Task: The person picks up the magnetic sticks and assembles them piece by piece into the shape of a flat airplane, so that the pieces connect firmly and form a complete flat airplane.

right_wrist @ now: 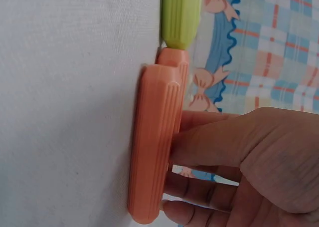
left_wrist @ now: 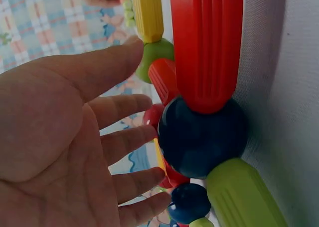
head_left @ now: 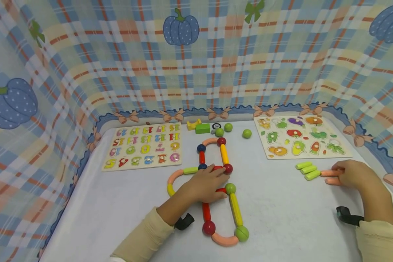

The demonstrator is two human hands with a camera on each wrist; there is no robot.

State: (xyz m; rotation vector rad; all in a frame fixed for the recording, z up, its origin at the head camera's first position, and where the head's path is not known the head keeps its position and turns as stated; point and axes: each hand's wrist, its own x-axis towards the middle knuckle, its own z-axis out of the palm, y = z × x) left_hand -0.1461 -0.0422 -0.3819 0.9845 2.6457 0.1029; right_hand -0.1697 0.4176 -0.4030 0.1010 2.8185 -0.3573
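Observation:
My left hand [head_left: 204,183] lies over the middle of a figure of magnetic rods and balls, its fingers spread and fairly straight. In the left wrist view the fingers are beside a dark blue ball [left_wrist: 202,137], a red rod [left_wrist: 207,47] and a green ball [left_wrist: 162,50]; the hand grips none of them. My right hand [head_left: 358,176] pinches an orange-pink rod [head_left: 327,173] between thumb and fingers at the table's right. A second orange-pink rod [right_wrist: 154,142] lies close alongside, nearer the camera. Yellow-green rods [head_left: 312,175] lie at the far end of the held one.
A number puzzle board [head_left: 142,145] lies at the left, a vegetable puzzle board [head_left: 301,138] at the right. Between them at the back are several green balls [head_left: 247,133], a green block [head_left: 202,128] and a yellow piece [head_left: 193,124]. A checked curtain [head_left: 213,72] surrounds the table.

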